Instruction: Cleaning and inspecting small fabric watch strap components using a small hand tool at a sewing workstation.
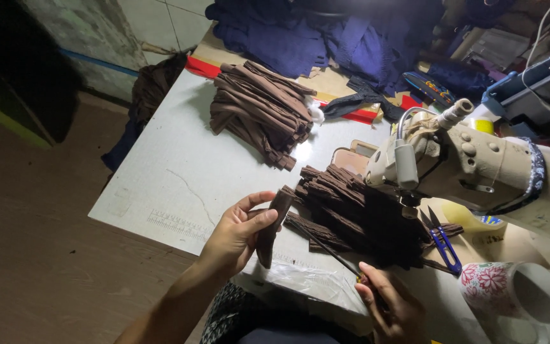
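Mug (529, 296) on table (179, 172), brown strip (274, 223) in left hand (237, 236)

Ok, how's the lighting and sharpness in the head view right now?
Head view: a bright patch glares off the white table near the far brown fabric stack; the left edge is deep shadow; the right hand is dim and slightly soft; the left hand is clearly lit.

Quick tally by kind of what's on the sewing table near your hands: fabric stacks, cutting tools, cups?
Brown fabric strip stacks: 2, far and near
Single brown strip in left hand: 1
Thread snips, blue-handled: 1
Thin dark tool in right hand: 1
Floral cup: 1
Total: 6
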